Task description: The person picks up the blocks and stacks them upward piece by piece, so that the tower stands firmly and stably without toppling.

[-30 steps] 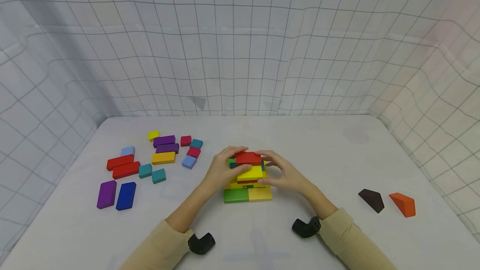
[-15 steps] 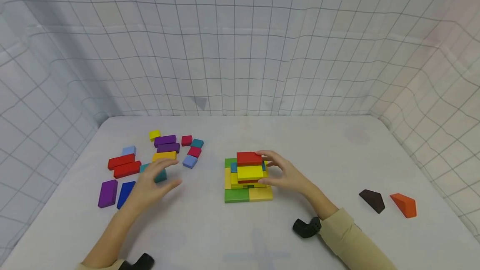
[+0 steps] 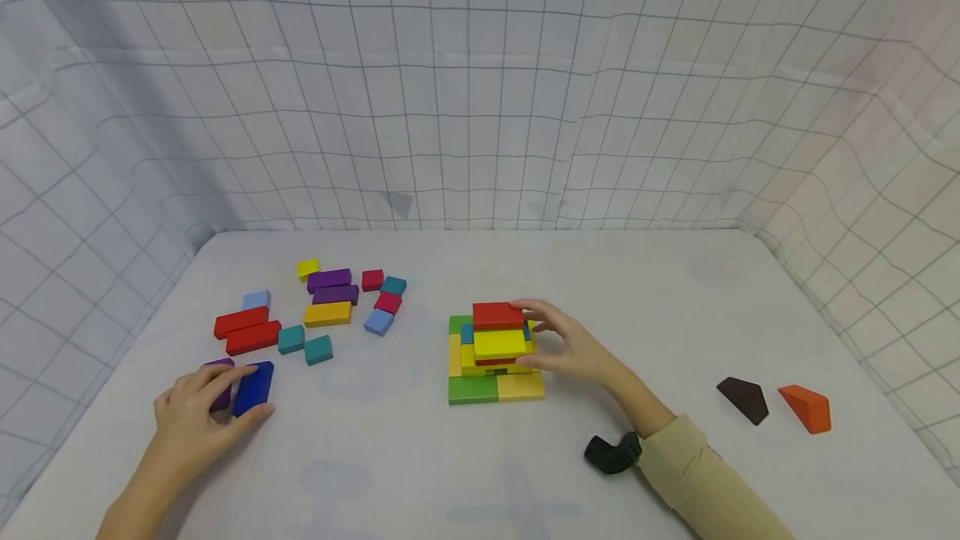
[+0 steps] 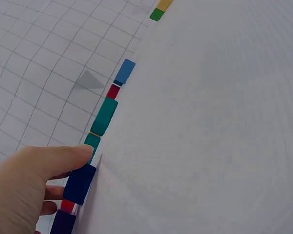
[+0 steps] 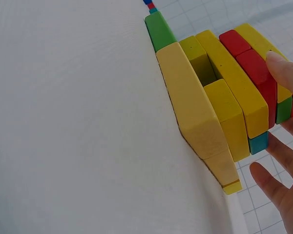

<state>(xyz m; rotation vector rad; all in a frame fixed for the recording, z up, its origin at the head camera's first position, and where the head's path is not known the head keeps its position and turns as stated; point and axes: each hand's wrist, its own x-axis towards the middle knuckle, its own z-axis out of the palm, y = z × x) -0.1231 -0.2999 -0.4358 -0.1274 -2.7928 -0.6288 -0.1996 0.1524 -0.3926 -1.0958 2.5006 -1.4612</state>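
At the left of the table, my left hand [image 3: 191,417] pinches a dark blue block [image 3: 253,390] between thumb and fingers. Its fingers partly cover a purple block [image 3: 220,394] beside it. In the left wrist view, the thumb lies along the edge of the blue block [image 4: 80,184]. A layered stack of coloured blocks [image 3: 472,391] stands mid-table, with a yellow block [image 3: 499,345] and a red block [image 3: 497,316] on top. My right hand [image 3: 573,348] holds the stack's upper right side, thumb at the front and fingers behind, as the right wrist view shows the thumb on a yellow block [image 5: 259,39].
Beyond the left hand lie two red blocks [image 3: 253,337], teal blocks [image 3: 318,350], purple blocks [image 3: 334,295], a yellow-orange block [image 3: 327,313] and several small blocks. A dark brown piece [image 3: 744,400] and an orange piece [image 3: 807,408] lie at the right. White gridded curtains [image 3: 480,107] surround the table.
My left hand has left the stack, swung left and toward me, and taken hold of the dark blue block. My right hand has stayed at the stack.
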